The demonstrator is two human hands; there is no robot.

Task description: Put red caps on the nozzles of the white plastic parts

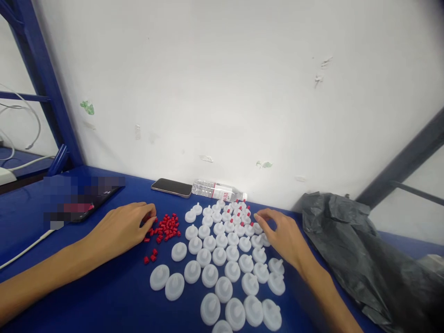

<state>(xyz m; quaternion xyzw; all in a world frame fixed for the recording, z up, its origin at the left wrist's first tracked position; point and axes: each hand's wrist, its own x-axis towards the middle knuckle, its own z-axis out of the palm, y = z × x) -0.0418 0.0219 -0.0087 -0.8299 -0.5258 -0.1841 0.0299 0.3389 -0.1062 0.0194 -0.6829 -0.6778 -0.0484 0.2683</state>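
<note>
Many white round plastic caps with a small nozzle (pixel 222 259) stand in rows on the blue table (pixel 114 296). A pile of small red tips (pixel 166 227) lies to their left. My left hand (pixel 125 226) rests at the pile's left edge, fingers curled and pinched among the red tips. My right hand (pixel 280 233) lies at the right side of the caps, fingertips pinched on a white cap (pixel 257 227) in the far rows, where several caps carry red tips (pixel 237 212).
A phone (pixel 171 187) and a lying water bottle (pixel 218 190) sit against the white wall. A dark device (pixel 86 203) and a white cable (pixel 24 249) are at the left. A black plastic bag (pixel 357 249) fills the right side.
</note>
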